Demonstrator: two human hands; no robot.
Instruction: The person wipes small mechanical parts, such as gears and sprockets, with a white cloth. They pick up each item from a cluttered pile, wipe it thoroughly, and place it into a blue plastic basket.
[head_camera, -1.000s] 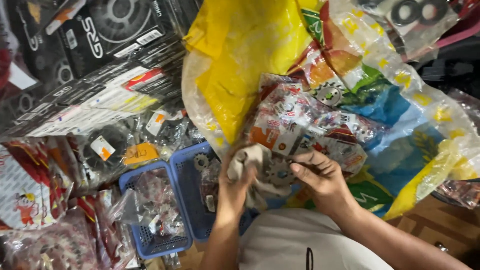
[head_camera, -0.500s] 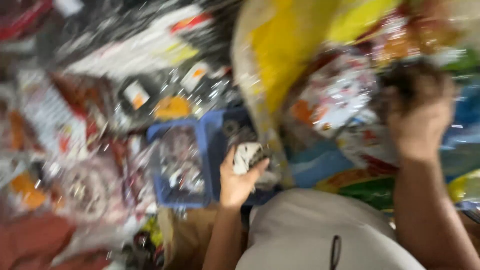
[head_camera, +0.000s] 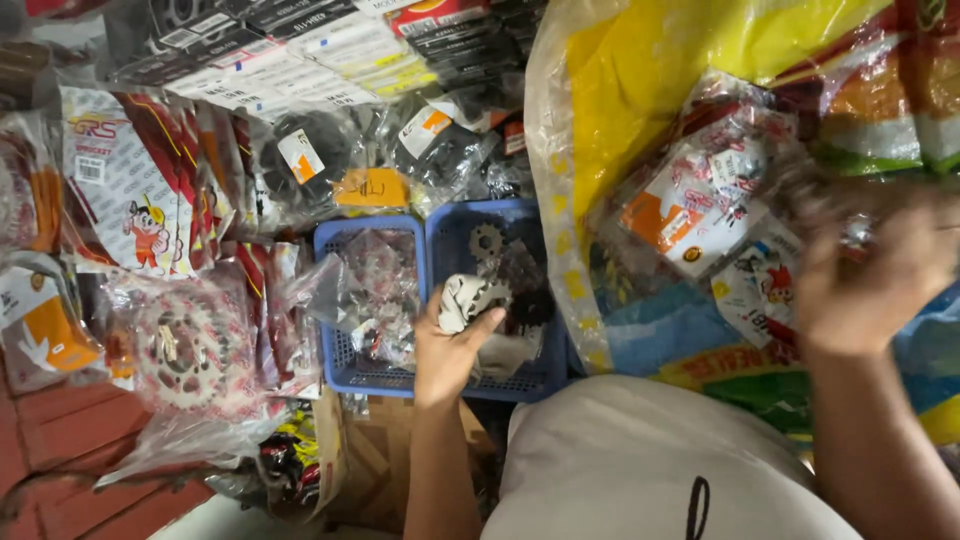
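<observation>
a: left hand (head_camera: 447, 350) is clamped on a small bagged metal sprocket (head_camera: 467, 299) above the blue plastic basket (head_camera: 452, 240).
b: right hand (head_camera: 868, 272) is blurred among packets, grip unclear; the sprocket could slip.

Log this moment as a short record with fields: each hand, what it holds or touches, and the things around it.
left hand: left hand closed on a small sprocket in a clear bag, over the blue basket
right hand: right hand blurred, reaching into the packets in the large yellow sack; grip cannot be made out
basket contents: a bare small sprocket and bagged parts
second basket: another blue basket to the left, with bagged parts
left side: a large bagged sprocket among printed packets
top: stacked dark boxes
</observation>
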